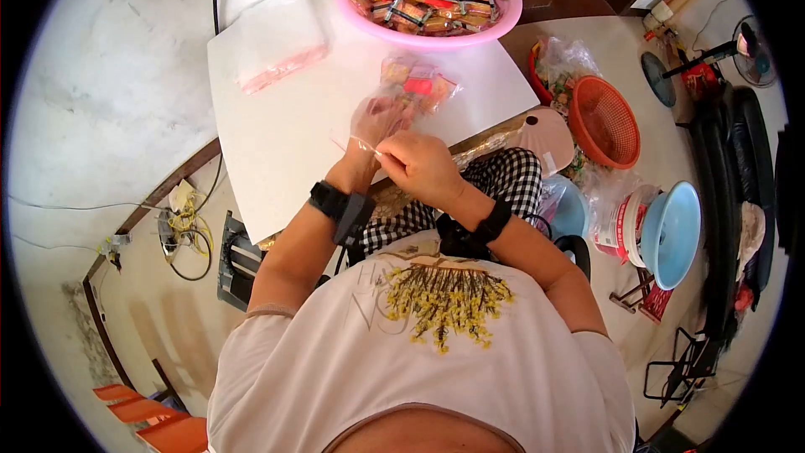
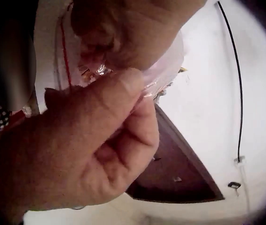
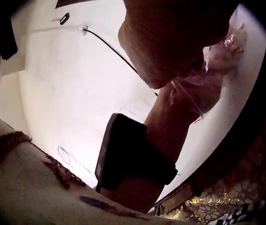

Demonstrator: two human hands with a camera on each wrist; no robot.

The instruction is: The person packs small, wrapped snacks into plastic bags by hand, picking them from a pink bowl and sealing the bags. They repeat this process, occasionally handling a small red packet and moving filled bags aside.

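Note:
A clear plastic bag [image 1: 434, 88] with several small wrapped snacks and a red piece in it lies on the white table. My left hand [image 1: 379, 120] grips the bag near its mouth, and thin plastic stretches back over that wrist. Close behind it, my right hand [image 1: 422, 169] pinches the end of this plastic between thumb and curled fingers. In the left wrist view the right hand [image 2: 91, 140] shows its thumb pressed on the film, while the left hand [image 2: 128, 28] hides much of the bag. The right wrist view shows film across the left hand [image 3: 203, 101].
A pink basin [image 1: 348, 13] heaped with wrapped snacks stands at the table's far side. Flat clear bags [image 1: 281, 50] lie on the table [image 1: 268, 143] to the left. Right of the table are an orange basket [image 1: 625, 109], a blue basin [image 1: 675, 239] and a pink cap [image 1: 547, 143].

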